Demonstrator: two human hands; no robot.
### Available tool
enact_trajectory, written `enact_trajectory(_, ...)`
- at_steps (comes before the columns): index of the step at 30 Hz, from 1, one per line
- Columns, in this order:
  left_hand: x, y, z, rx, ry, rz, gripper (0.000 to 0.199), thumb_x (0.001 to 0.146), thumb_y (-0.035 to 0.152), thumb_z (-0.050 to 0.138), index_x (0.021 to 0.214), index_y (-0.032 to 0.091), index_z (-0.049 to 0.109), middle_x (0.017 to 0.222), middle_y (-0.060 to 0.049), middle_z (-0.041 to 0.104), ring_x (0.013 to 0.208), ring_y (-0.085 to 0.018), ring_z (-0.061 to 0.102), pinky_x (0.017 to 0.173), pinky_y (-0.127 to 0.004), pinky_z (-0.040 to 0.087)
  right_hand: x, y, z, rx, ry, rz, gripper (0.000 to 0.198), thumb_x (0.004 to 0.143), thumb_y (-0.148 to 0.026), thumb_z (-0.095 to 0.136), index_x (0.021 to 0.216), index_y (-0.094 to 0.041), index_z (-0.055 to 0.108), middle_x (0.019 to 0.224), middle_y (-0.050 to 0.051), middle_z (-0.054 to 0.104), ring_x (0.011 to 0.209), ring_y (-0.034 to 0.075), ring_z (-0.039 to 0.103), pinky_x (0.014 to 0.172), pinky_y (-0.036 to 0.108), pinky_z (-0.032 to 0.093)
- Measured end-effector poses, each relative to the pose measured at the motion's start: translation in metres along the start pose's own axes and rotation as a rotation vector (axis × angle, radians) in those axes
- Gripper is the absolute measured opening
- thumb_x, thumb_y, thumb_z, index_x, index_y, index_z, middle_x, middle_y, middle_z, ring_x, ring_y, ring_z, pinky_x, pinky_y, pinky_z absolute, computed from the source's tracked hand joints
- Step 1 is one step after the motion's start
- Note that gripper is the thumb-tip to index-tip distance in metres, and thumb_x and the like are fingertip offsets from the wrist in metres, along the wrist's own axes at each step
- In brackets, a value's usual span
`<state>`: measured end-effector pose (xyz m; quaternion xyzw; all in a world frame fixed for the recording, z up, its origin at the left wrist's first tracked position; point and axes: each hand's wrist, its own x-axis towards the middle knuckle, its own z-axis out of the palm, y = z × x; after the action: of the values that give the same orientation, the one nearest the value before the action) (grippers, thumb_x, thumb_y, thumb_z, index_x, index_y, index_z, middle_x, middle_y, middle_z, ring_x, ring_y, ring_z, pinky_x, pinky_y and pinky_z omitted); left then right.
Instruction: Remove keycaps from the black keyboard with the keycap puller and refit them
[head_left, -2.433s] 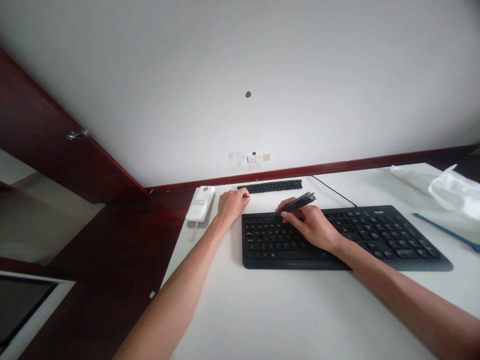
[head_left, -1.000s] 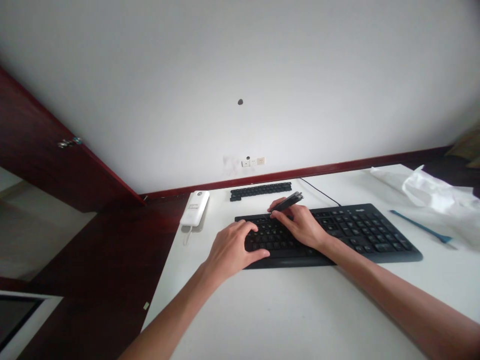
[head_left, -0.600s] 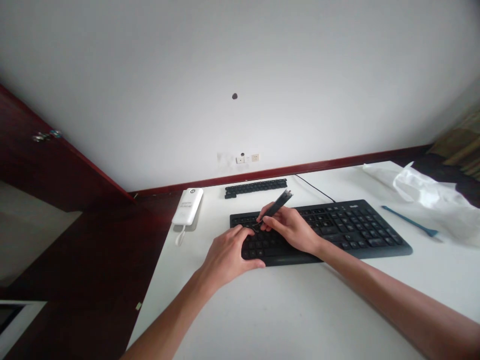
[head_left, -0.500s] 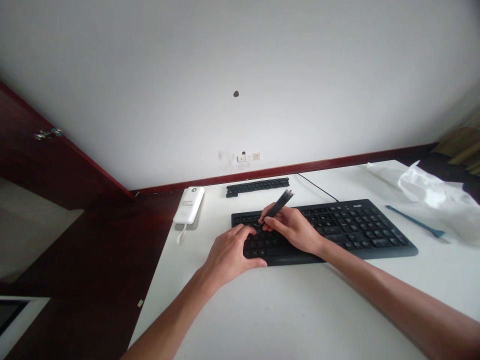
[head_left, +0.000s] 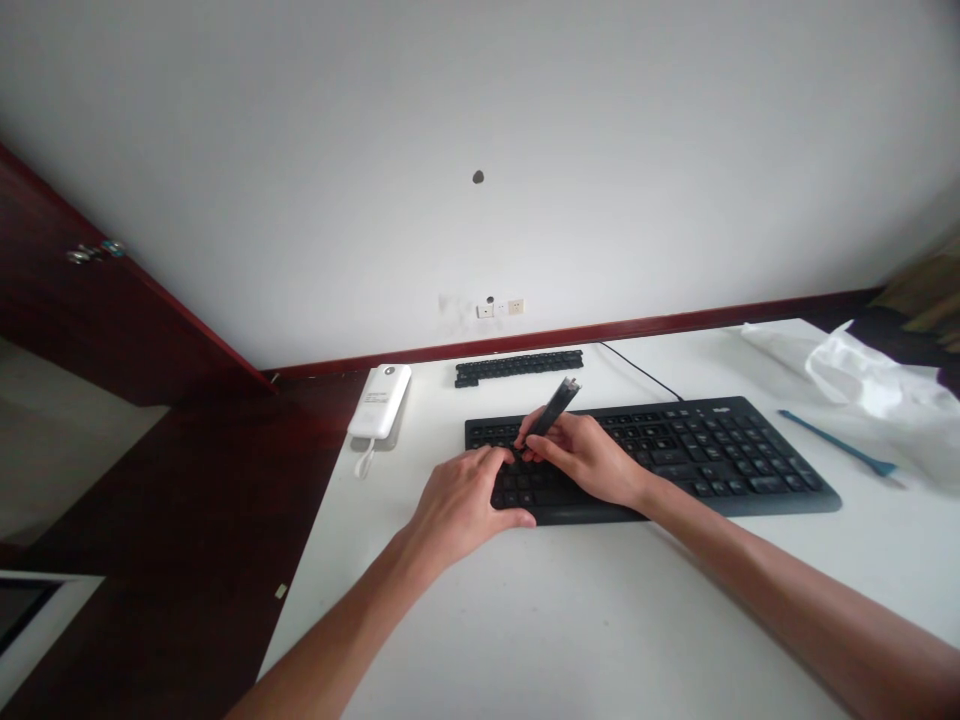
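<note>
A black keyboard point(head_left: 720, 450) lies on the white table, its left part largely covered by my hands. My left hand point(head_left: 461, 500) holds the keyboard's left end, fingers bent over the keys and thumb along the front edge. Between the fingers and thumb of my right hand point(head_left: 585, 455) is a slim black pen-like tool point(head_left: 555, 405). It tilts up to the right, and its lower end points down at the keys beside my left fingertips. That lower end is hidden by my fingers. Behind the keyboard, black keycaps point(head_left: 519, 368) lie lined up in rows.
A white power bank point(head_left: 381, 402) with a strap lies at the table's left edge. On the right are a blue brush-like tool point(head_left: 836, 442) and a crumpled white plastic bag point(head_left: 870, 375). The keyboard's cable point(head_left: 641, 372) runs back towards the wall.
My view has shifted slightly. Both hands stay at nearly the same spot on the keyboard, and the tool in my right hand has dipped a little lower.
</note>
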<state>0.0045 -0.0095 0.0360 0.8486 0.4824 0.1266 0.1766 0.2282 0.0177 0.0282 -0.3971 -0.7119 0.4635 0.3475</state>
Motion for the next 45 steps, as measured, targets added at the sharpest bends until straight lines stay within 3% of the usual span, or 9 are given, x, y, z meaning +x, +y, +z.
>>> enact_trajectory(7,-0.008,0.001,-0.001,0.097,0.037,0.068,0.05,0.08,0.054,0.082,0.121,0.029,0.07,0.105,-0.003,0.078,0.095,-0.025,0.073,0.084,-0.034,0.053,0.001,-0.008,0.002,-0.091,-0.025,-0.012,0.026,0.103,-0.042,0.053,0.108,-0.02,0.065,0.094,0.005,0.076,0.083,0.02,0.071,0.075,0.031,0.056)
enact_trajectory(12,-0.004,-0.008,-0.011,0.173,0.077,-0.038,0.026,0.092,0.051,0.069,0.107,0.032,0.077,0.087,-0.002,0.079,0.077,-0.021,0.073,0.07,-0.03,0.049,-0.001,-0.015,0.004,-0.172,-0.027,-0.004,0.024,0.102,-0.04,0.054,0.112,-0.021,0.066,0.096,0.005,0.076,0.084,0.021,0.072,0.074,0.032,0.056)
enact_trajectory(22,0.001,-0.016,-0.007,0.086,0.08,-0.101,0.026,0.09,0.05,0.07,0.112,0.039,0.079,0.071,0.001,0.073,0.066,-0.019,0.067,0.064,-0.028,0.043,0.002,-0.03,0.006,-0.285,-0.103,-0.061,0.022,0.103,-0.037,0.052,0.116,-0.023,0.064,0.093,0.004,0.077,0.083,0.023,0.072,0.073,0.032,0.054)
enact_trajectory(30,0.004,-0.014,0.001,-0.144,0.108,-0.121,0.022,0.09,0.043,0.072,0.107,0.032,0.081,0.063,0.003,0.065,0.057,-0.013,0.055,0.06,-0.025,0.035,0.0,-0.031,0.005,-0.363,-0.159,-0.156,0.021,0.102,-0.036,0.053,0.108,-0.023,0.069,0.091,0.005,0.075,0.077,0.022,0.069,0.073,0.033,0.052)
enact_trajectory(36,0.005,-0.013,0.007,-0.213,0.143,-0.113,0.019,0.092,0.042,0.069,0.097,0.028,0.082,0.058,0.005,0.059,0.055,-0.01,0.046,0.058,-0.024,0.029,-0.005,-0.036,0.003,-0.341,-0.215,-0.204,0.02,0.101,-0.039,0.057,0.103,-0.025,0.071,0.094,0.006,0.074,0.088,0.025,0.07,0.083,0.037,0.055)
enact_trajectory(45,0.006,-0.014,0.008,-0.255,0.152,-0.143,0.02,0.09,0.037,0.072,0.104,0.027,0.083,0.059,0.004,0.062,0.054,-0.01,0.045,0.057,-0.024,0.031,-0.002,-0.026,-0.008,-0.283,-0.196,-0.158,0.026,0.104,-0.036,0.051,0.12,-0.026,0.069,0.109,0.005,0.074,0.095,0.024,0.068,0.089,0.038,0.054)
